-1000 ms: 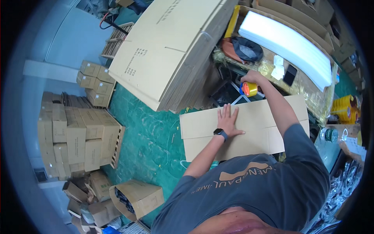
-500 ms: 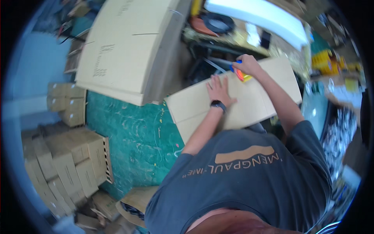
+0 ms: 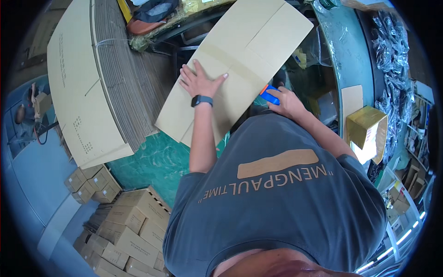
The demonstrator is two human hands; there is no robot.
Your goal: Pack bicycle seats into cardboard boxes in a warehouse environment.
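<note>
A long tan cardboard box (image 3: 258,51) lies slantwise in front of me, its pale face up. A slightly darker, tape-like band (image 3: 244,70) crosses that face. My left hand (image 3: 198,83) rests flat on the face with its fingers spread; a dark watch (image 3: 202,100) circles the wrist. At the box's near right edge, my right hand (image 3: 287,102) grips a blue and orange tape dispenser (image 3: 270,93), whose orange end meets the edge. Most of the box's sides are hidden from above.
Tied flat cartons (image 3: 76,83) form a tall stack on the left. Several packed boxes (image 3: 134,226) stand on the green floor (image 3: 152,157) behind them. To the right are a plastic-covered surface (image 3: 346,55), an open carton (image 3: 367,127) and clear plastic bags (image 3: 392,69).
My right hand has brought the tape dispenser across the face toward me, down to the near edge. The view has turned, and the box looks steeper. My left hand stays flat on it.
</note>
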